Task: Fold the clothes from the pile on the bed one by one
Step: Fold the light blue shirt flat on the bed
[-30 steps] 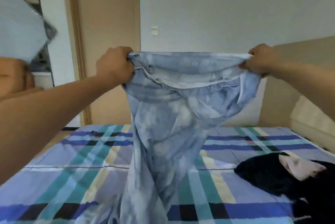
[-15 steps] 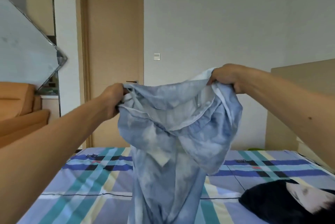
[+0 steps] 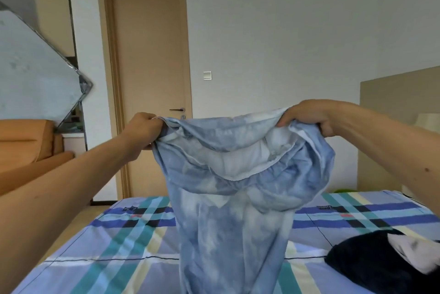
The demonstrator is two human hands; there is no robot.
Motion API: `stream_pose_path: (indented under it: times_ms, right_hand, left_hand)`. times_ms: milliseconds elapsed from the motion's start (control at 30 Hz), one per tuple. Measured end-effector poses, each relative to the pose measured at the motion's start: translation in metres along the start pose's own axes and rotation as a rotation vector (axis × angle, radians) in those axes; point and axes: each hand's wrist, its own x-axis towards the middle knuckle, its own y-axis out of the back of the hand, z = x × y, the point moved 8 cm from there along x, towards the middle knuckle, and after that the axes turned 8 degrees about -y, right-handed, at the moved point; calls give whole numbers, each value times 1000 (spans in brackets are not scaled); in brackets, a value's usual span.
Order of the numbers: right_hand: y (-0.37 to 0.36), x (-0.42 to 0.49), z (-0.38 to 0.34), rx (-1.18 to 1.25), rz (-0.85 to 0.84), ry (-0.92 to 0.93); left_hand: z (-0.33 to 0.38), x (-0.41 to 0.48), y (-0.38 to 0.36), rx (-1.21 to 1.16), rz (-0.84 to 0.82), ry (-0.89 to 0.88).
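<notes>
Over bed (image 3: 114,248), garment (image 3: 228,217) leveller now

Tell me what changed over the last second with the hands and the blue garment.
The right hand rose toward the left hand, bunching the blue garment, then spread back out level; its top edge, taut before, now sags open. Both grips held throughout. The black garment stayed on the bed.

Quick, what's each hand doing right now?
Left hand: closed, gripping the top edge of the blue tie-dye garment.
Right hand: closed, gripping the same garment's top edge.
</notes>
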Motion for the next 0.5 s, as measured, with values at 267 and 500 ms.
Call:
stream_pose_path:
  times_ms: [267,500]
  right_hand:
    - [-2,1,14,12,-362,98]
    - [-5,26,31,-947,363,-6]
  left_hand:
    - [-2,12,17,-50,-62,8]
    - [9,5,16,338,-127,-213]
